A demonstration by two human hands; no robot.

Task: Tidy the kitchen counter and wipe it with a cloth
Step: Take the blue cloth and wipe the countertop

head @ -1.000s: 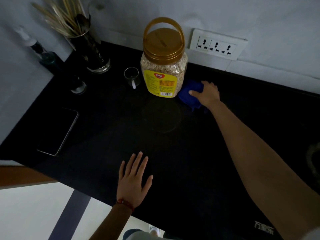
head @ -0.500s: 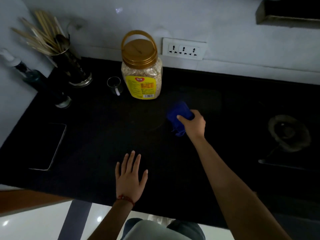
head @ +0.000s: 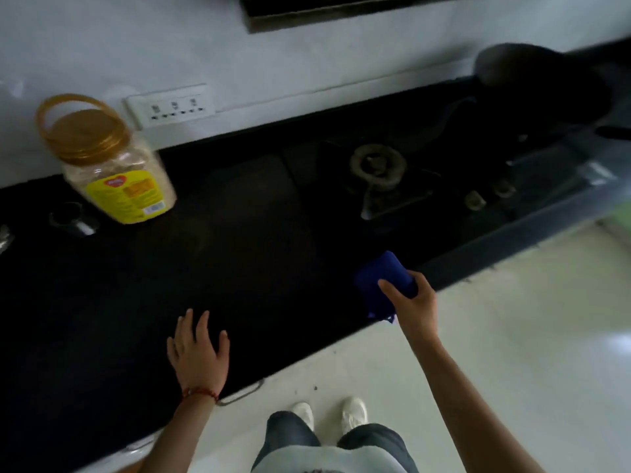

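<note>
Counter: black, dim.
Jar: yellow label — writing blurred.
Right hand: gripped blue cloth.
Left hand: flat — fingers spread.

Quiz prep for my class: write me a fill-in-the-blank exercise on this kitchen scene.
1. The right hand grips a ____ cloth.
2. The left hand rests flat on the ____ counter.
3. The jar has a ____ label.
4. The jar stands just below a wall ____.

Missing words: blue; black; yellow; socket
</note>
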